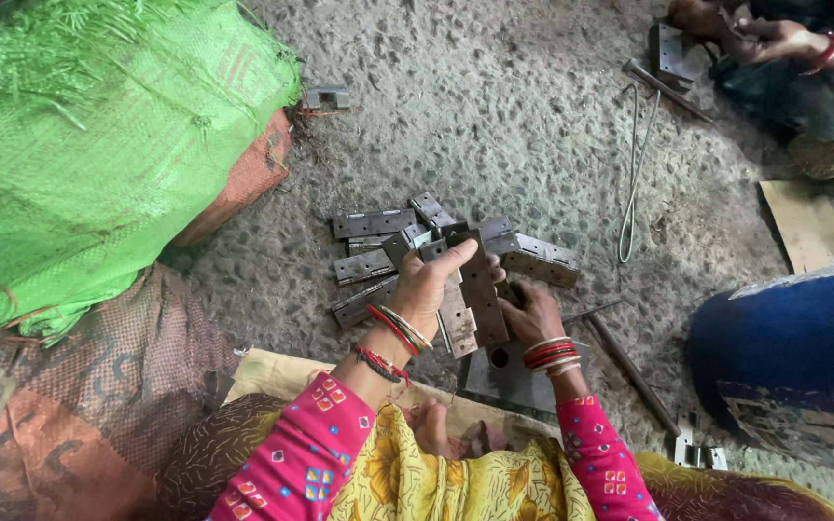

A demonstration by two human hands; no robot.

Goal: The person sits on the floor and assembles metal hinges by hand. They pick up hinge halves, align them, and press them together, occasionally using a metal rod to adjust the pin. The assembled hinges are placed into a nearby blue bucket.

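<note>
left hand (pixel 429 285) grips hinge plates (pixel 475 294); right hand (pixel 530 314) steadies them.

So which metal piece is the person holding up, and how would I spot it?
Start at the big green woven sack on the left, then look right to the pile of flat metal hinge plates on the rough grey floor. Just below the pile, the left hand grips a long dark hinge plate. Unlike the others, it is lifted off the floor and points lengthwise away from the person.

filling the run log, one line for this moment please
left hand: holds hinge plates | right hand: grips them below | hinge pile on ground
</note>
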